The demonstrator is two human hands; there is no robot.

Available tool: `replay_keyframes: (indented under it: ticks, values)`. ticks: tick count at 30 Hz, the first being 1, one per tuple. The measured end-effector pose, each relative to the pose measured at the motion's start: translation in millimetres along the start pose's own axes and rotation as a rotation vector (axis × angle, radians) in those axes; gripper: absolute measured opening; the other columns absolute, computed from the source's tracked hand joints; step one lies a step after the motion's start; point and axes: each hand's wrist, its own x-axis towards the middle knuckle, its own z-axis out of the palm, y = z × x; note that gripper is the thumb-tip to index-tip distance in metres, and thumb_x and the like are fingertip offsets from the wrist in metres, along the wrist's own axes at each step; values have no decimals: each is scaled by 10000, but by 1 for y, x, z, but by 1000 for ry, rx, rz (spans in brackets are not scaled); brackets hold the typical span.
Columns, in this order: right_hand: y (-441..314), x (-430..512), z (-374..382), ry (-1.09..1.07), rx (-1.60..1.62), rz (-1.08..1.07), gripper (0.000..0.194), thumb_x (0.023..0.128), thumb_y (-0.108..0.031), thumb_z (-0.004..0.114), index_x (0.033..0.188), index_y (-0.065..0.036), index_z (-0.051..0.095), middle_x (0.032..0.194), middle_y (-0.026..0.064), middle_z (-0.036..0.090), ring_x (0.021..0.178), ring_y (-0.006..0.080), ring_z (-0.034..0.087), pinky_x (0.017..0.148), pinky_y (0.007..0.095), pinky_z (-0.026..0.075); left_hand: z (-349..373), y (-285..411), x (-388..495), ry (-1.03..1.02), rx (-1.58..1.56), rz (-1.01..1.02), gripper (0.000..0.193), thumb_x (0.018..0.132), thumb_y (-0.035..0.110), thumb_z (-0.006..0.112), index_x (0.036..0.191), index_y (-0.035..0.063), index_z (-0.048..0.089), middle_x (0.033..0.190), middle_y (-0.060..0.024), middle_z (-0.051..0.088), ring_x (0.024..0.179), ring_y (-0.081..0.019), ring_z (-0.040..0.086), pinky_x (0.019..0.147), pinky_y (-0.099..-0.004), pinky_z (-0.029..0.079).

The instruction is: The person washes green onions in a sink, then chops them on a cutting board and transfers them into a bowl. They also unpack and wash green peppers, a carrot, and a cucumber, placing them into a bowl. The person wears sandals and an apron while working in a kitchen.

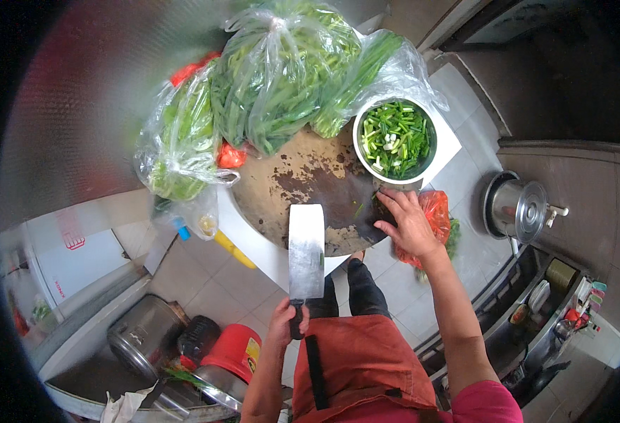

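My left hand is closed around the dark handle of a broad-bladed cleaver. The blade points away from me, over the near edge of a round, stained cutting board. With thumb and fingers apart, my right hand rests by the board's right edge, just below a white-rimmed bowl. Cut green onions fill much of that bowl. A few green scraps lie on the dark part of the board. Whether anything small lies under my right fingertips is hidden.
Clear plastic bags of leafy greens crowd the board's far side, with another bag at left. A red plastic bag sits beyond my right hand. Lower left are a red bucket and metal pot; a lidded pot stands right.
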Motion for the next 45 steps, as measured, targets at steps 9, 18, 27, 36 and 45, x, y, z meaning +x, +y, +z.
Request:
replay_keyframes:
  ticks: [9, 18, 27, 36, 45]
  values:
    - [10, -20, 25, 184, 227, 249, 765, 698, 49, 729, 1379, -107, 416, 1115, 130, 550, 915, 294, 563, 796, 381, 508, 44, -36, 57, -20, -20, -7, 258, 937, 220, 553, 1066, 1, 507, 834, -98, 592, 549, -151, 539, 488, -270, 438]
    - [25, -13, 44, 342, 243, 174, 706, 728, 90, 684, 1367, -96, 449, 973, 110, 603, 828, 255, 583, 731, 346, 514, 74, -55, 73, -77, 65, -43, 228, 951, 191, 523, 1088, 8, 519, 831, -81, 592, 560, -131, 541, 504, -261, 448]
    - [-17, -35, 19, 539, 383, 163, 481, 786, 115, 595, 1240, -41, 561, 958, 140, 641, 842, 285, 623, 774, 381, 514, 108, -42, 22, -144, -74, -71, 303, 938, 222, 538, 1135, 1, 472, 803, -113, 575, 526, -156, 520, 471, -279, 429]
    - [-34, -39, -55, 88, -417, -415, 685, 794, -100, 576, 1366, -450, 441, 1472, 22, 327, 1355, 262, 306, 1129, 485, 244, 176, 49, 7, -38, -67, -104, 288, 965, 260, 497, 1147, 39, 468, 763, -110, 542, 515, -152, 494, 458, -270, 401]
    - [10, 57, -81, 57, -537, -181, 816, 732, 63, 539, 1401, -388, 416, 1534, 76, 233, 1396, 340, 245, 1140, 551, 182, 202, 72, 23, -12, -94, -148, 297, 964, 240, 492, 1163, 22, 453, 760, -116, 542, 513, -159, 494, 456, -274, 399]
